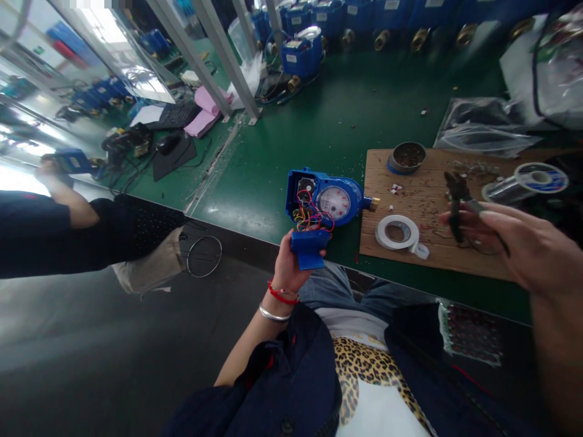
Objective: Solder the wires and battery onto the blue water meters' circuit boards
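Bench [255, 173]: I look down on a smooth, faintly glossy green top beneath the meter.
Cardboard [430, 194]: flat brown sheet right of the meter, speckled with scraps.
Meter [334, 203]: near the bench's front edge; blue body, squarish open compartment joined to a round dial, brass-coloured end pointing right.
Right hand [532, 243]: blurred to me, well right of the meter, gripping dark pliers [456, 197]; I cannot tell how their jaws stand.
Left hand [291, 267]: just in front of the meter, pinching the cover [312, 246], a smooth blue bent plate.
Spool [505, 189]: far right of the meter, wound with silvery wire.
Tape [414, 232]: white flat ring, right of the meter.
Tin [412, 170]: round, shallow, beyond and right of the meter, holding bits.
Wires [314, 213]: thin red and yellow tangle spilling from the meter.
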`<state>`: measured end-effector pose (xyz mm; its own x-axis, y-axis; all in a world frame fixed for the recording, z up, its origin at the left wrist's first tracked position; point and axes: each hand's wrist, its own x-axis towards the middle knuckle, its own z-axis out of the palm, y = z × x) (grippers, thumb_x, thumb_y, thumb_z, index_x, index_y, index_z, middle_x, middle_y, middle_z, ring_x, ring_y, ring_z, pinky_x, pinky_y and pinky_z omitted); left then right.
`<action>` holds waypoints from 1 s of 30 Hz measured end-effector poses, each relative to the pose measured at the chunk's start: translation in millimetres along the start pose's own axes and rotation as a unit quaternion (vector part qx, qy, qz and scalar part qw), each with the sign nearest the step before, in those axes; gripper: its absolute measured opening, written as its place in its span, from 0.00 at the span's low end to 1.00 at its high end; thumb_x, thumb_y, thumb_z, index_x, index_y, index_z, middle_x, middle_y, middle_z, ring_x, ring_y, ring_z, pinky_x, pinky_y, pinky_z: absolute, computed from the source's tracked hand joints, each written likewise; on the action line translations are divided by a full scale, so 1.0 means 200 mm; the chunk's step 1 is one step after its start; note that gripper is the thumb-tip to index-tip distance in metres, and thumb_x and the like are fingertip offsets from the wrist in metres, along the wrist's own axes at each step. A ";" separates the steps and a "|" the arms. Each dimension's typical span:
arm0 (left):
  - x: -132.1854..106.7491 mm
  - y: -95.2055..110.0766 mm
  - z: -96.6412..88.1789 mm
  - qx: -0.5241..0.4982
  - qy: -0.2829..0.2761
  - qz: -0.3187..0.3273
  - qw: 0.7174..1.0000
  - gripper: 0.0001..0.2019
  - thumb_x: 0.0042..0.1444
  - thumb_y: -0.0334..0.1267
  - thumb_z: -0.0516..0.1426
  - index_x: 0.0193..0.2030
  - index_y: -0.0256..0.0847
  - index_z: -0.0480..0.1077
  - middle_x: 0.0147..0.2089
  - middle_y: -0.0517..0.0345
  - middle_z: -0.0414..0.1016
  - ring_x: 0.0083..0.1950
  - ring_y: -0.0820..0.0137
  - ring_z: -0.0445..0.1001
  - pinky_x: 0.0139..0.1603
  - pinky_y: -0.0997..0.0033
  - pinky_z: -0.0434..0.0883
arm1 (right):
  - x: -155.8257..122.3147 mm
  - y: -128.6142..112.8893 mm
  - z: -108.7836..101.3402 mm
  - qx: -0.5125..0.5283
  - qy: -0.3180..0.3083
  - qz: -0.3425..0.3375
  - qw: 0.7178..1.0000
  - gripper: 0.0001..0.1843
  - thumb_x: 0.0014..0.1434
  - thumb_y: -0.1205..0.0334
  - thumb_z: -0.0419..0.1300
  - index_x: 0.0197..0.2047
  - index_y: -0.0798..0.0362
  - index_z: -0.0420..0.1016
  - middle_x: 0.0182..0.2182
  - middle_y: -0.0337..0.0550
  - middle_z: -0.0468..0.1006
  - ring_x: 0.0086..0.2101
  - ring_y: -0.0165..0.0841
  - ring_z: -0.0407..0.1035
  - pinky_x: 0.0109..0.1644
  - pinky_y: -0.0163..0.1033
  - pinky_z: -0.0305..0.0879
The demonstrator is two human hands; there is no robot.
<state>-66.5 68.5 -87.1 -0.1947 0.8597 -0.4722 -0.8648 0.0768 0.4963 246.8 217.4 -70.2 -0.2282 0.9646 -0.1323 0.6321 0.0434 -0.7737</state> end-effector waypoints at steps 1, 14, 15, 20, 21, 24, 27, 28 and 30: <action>0.00 0.00 0.00 0.002 0.001 0.000 1.000 0.20 0.63 0.47 0.49 0.48 0.35 0.73 0.49 0.45 0.76 0.51 0.55 0.74 0.36 0.66 0.71 | 0.00 0.00 0.00 0.114 -0.042 0.041 0.992 0.26 0.64 0.48 0.45 0.54 0.53 0.72 0.49 0.59 0.77 0.45 0.42 0.75 0.46 0.42 0.70; 0.00 0.01 0.00 0.005 -0.022 -0.005 1.000 0.23 0.65 0.51 0.48 0.44 0.34 0.75 0.46 0.44 0.78 0.48 0.56 0.76 0.32 0.69 0.71 | -0.05 -0.07 -0.06 0.318 -0.193 0.158 0.914 0.20 0.63 0.49 0.53 0.46 0.55 0.77 0.43 0.59 0.80 0.42 0.45 0.77 0.48 0.49 0.73; 0.00 0.01 0.00 0.003 -0.024 -0.007 1.000 0.23 0.65 0.51 0.48 0.44 0.34 0.75 0.46 0.44 0.77 0.49 0.55 0.76 0.33 0.69 0.71 | -0.02 -0.03 -0.06 0.299 -0.208 0.168 0.916 0.21 0.63 0.48 0.54 0.44 0.55 0.78 0.41 0.59 0.80 0.41 0.45 0.78 0.46 0.48 0.74; -0.01 0.01 0.00 -0.007 -0.018 -0.012 1.000 0.23 0.64 0.52 0.49 0.43 0.34 0.75 0.45 0.42 0.77 0.50 0.55 0.75 0.32 0.69 0.70 | 0.09 0.13 -0.05 0.094 -0.229 0.094 0.964 0.21 0.60 0.46 0.55 0.37 0.55 0.79 0.32 0.56 0.82 0.29 0.40 0.78 0.34 0.42 0.74; -0.01 0.01 0.00 -0.007 -0.017 -0.012 1.000 0.23 0.64 0.52 0.48 0.43 0.33 0.75 0.45 0.42 0.77 0.50 0.55 0.75 0.32 0.69 0.70 | 0.09 0.14 -0.04 0.011 -0.196 0.074 0.978 0.22 0.60 0.45 0.54 0.37 0.54 0.79 0.30 0.53 0.82 0.28 0.39 0.77 0.34 0.42 0.73; 0.00 0.01 0.00 -0.006 -0.018 -0.014 1.000 0.24 0.65 0.53 0.48 0.44 0.33 0.74 0.45 0.41 0.77 0.49 0.55 0.75 0.33 0.69 0.70 | 0.09 0.12 -0.01 -0.265 -0.059 -0.004 0.962 0.25 0.59 0.41 0.52 0.43 0.52 0.78 0.36 0.51 0.81 0.35 0.44 0.76 0.42 0.47 0.71; 0.00 0.01 -0.01 -0.001 -0.024 -0.017 1.000 0.26 0.65 0.53 0.46 0.44 0.31 0.74 0.44 0.40 0.77 0.49 0.55 0.76 0.33 0.69 0.70 | 0.06 0.09 0.05 -0.388 -0.012 -0.094 0.917 0.37 0.57 0.35 0.50 0.57 0.56 0.70 0.53 0.57 0.73 0.52 0.51 0.69 0.55 0.51 0.65; 0.00 0.01 -0.02 -0.001 -0.028 -0.018 0.999 0.26 0.65 0.54 0.46 0.44 0.31 0.74 0.44 0.39 0.77 0.48 0.55 0.76 0.33 0.70 0.70 | 0.05 0.09 0.07 -0.403 -0.020 -0.109 0.908 0.43 0.56 0.32 0.50 0.61 0.58 0.66 0.58 0.59 0.69 0.56 0.53 0.65 0.58 0.53 0.62; 0.00 0.01 -0.02 -0.002 -0.032 -0.017 0.999 0.26 0.65 0.53 0.46 0.44 0.31 0.74 0.44 0.40 0.77 0.48 0.56 0.76 0.33 0.70 0.70 | 0.03 0.08 0.11 -0.428 -0.032 -0.110 0.896 0.52 0.52 0.27 0.49 0.66 0.61 0.59 0.62 0.61 0.63 0.59 0.57 0.60 0.59 0.57 0.60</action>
<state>-69.9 67.6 -88.9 -0.1352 0.8874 -0.4408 -0.8724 0.1043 0.4776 239.8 218.0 -97.9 -0.4420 0.8922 -0.0924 0.8969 0.4413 -0.0293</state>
